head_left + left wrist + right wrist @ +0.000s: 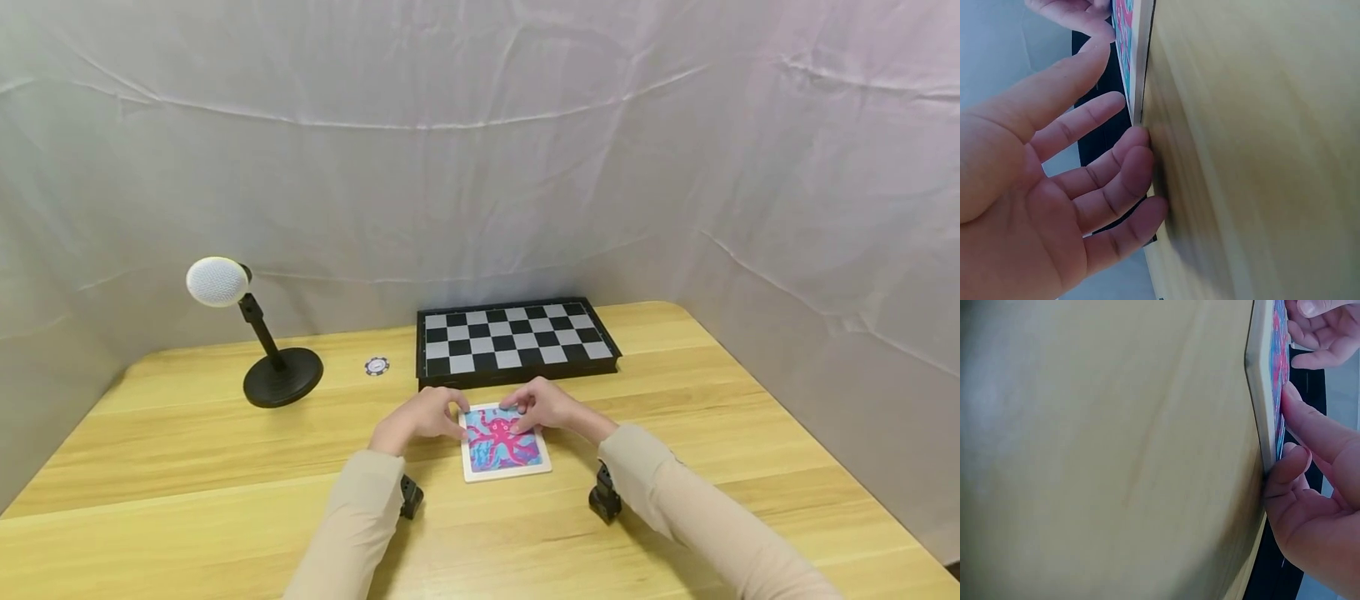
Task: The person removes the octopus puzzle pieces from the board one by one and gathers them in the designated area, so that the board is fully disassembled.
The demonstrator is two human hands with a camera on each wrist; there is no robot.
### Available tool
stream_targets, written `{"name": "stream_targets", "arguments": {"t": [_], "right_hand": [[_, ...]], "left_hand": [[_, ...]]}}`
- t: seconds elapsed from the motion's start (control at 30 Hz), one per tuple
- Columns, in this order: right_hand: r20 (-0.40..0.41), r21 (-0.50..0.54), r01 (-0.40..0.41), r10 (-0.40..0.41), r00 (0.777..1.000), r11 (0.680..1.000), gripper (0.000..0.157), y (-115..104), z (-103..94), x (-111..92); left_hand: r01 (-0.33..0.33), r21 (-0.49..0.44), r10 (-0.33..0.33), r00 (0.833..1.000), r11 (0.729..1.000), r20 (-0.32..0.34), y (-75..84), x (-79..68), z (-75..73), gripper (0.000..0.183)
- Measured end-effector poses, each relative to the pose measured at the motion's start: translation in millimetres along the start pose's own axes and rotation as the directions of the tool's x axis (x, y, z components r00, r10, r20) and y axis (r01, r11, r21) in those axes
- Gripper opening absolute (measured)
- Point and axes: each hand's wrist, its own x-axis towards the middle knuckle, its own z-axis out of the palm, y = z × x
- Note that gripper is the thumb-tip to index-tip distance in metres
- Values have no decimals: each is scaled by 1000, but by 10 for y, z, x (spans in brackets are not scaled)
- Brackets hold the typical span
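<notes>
A square picture of a pink octopus (504, 451) in a white frame (508, 476) lies on the table in front of me. At its upper left corner is my left hand (426, 414), its fingers loosely bent and its thumb beside the left rim. In the left wrist view the left fingers (1107, 112) are spread apart with nothing between them. My right hand (551, 408) is at the upper right of the picture. The right wrist view shows its thumb (1311, 422) on the printed face and a curled finger (1291, 467) against the frame's edge.
Behind the picture lies a black and white chessboard (517, 337) with a raised black rim. To the left are a poker chip (377, 366) and a round white lamp or microphone head (217, 282) on a black stand (282, 377). Pale curtains (465, 167) enclose the wooden table (187, 500).
</notes>
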Motion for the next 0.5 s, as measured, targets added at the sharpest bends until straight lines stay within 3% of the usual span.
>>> {"name": "stream_targets", "arguments": {"t": [0.5], "right_hand": [[3,-33,11,-10,1000,999,33,-16,5,-1]], "left_hand": [[61,39,-61,998,997,21,91,8,8,38]]}}
